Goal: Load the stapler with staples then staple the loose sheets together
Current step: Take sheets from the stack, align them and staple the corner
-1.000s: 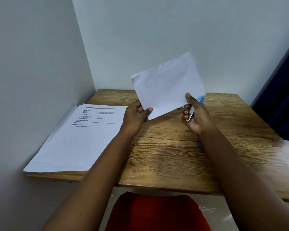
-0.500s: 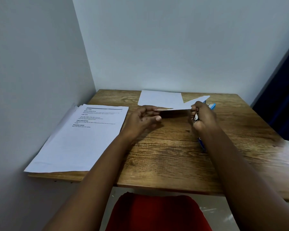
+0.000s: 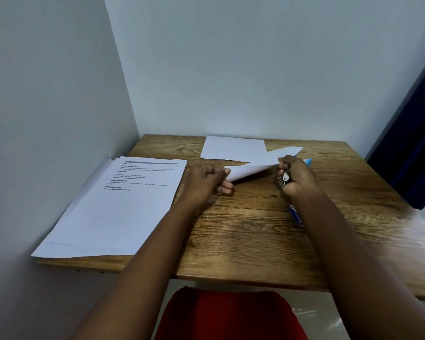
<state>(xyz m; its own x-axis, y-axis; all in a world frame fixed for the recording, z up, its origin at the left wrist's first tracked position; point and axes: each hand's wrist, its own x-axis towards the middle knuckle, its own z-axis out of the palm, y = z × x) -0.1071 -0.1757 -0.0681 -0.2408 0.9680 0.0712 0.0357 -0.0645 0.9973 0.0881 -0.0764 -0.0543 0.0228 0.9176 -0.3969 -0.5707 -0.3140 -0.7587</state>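
Observation:
A white sheet (image 3: pixel 253 168) is held low over the wooden table (image 3: pixel 243 231), curled at its near edge. My left hand (image 3: pixel 206 182) pinches its left corner. My right hand (image 3: pixel 295 177) grips the sheet's right side and also holds a small stapler (image 3: pixel 285 179), whose metal end shows under the fingers and whose light-blue tip (image 3: pixel 307 161) sticks out behind the hand. Another white sheet (image 3: pixel 233 147) lies flat at the back of the table. A printed stack of sheets (image 3: pixel 123 207) lies at the left.
A small blue box (image 3: pixel 295 215) lies on the table, partly hidden by my right forearm. Walls close in on the left and back. A dark blue panel (image 3: pixel 412 143) stands at the right. A red seat (image 3: pixel 228 315) is below the table's near edge.
The sheet I held up facing me has been lowered to near flat over the table, uncovering the sheet at the back. Both hands dropped with it, and its near edge now curls.

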